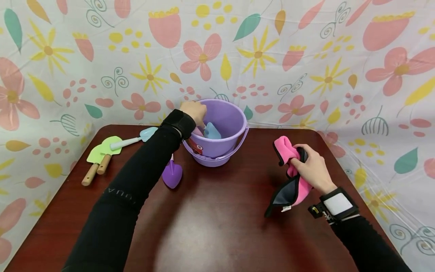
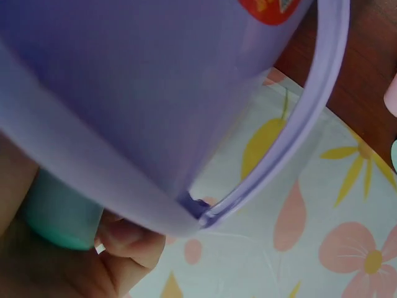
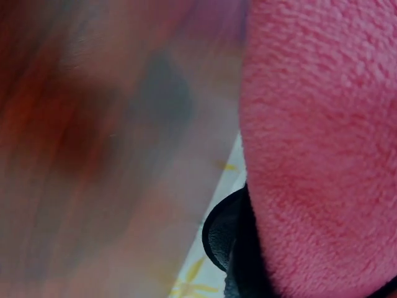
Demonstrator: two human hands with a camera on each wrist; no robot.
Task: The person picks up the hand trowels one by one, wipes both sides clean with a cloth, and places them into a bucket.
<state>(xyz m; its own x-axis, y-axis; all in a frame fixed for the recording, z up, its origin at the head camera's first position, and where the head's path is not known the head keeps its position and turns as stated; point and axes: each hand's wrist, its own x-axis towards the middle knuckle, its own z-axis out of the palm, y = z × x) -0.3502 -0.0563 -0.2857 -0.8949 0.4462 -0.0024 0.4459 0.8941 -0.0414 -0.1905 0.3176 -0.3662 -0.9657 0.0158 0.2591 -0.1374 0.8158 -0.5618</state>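
A purple bucket [image 1: 221,117] stands at the back of the table, with its carrying handle hanging down in front. My left hand [image 1: 194,111] is at its left rim. In the left wrist view its fingers curl round a pale handle with a green end [image 2: 65,214], beside the bucket's rim. A light blue piece [image 1: 212,131] and something pink show inside the bucket. At the right, my right hand [image 1: 314,168] grips a folded pink fleece piece [image 1: 286,149] with black edging, a dark grey side and a small white tag. The fleece fills much of the right wrist view.
A small purple shovel [image 1: 172,175] lies left of the bucket. Farther left are two light green shovels [image 1: 110,144] with wooden handles, touched by a white-handled light blue shovel [image 1: 148,133]. A flower-printed sheet [image 1: 258,75] hangs behind the brown table [image 1: 217,219].
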